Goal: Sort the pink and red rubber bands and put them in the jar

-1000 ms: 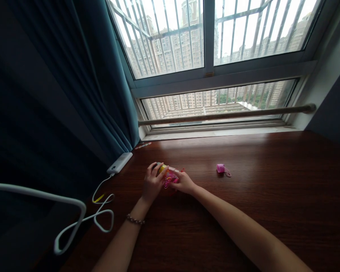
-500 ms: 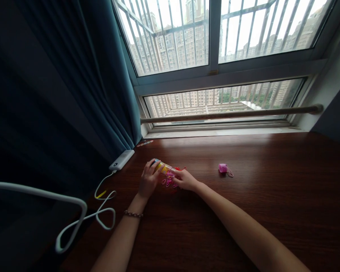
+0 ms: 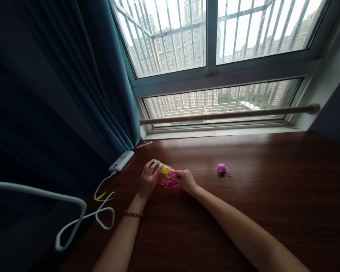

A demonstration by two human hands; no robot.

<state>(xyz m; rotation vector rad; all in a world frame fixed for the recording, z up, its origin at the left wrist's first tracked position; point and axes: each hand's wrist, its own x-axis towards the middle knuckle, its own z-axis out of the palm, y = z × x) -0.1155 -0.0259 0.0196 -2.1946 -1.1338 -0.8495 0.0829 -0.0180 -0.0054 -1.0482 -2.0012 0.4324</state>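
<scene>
A clear tube-like container [image 3: 165, 169] with yellow and blue parts lies tilted low over the brown table. My left hand [image 3: 149, 179] is wrapped round its blue end. At the other end, my right hand [image 3: 186, 179] has its fingers pressed together at the mouth; whether they pinch the container or a small piece is too small to tell. Several pink and red loops [image 3: 170, 183] lie on the table below the container and beside my right fingertips. Some red ones show behind it.
A pink cylinder with a loop strap [image 3: 221, 168] stands right of my hands on the wooden table [image 3: 260, 204]. At the left are a white power bank [image 3: 121, 161], its white cable [image 3: 105, 209] and a blue curtain [image 3: 110, 87]. A barred window lies behind.
More pink and red loops show on the table under the container. My right fingers have shifted slightly at its mouth, while my left hand keeps its hold.
</scene>
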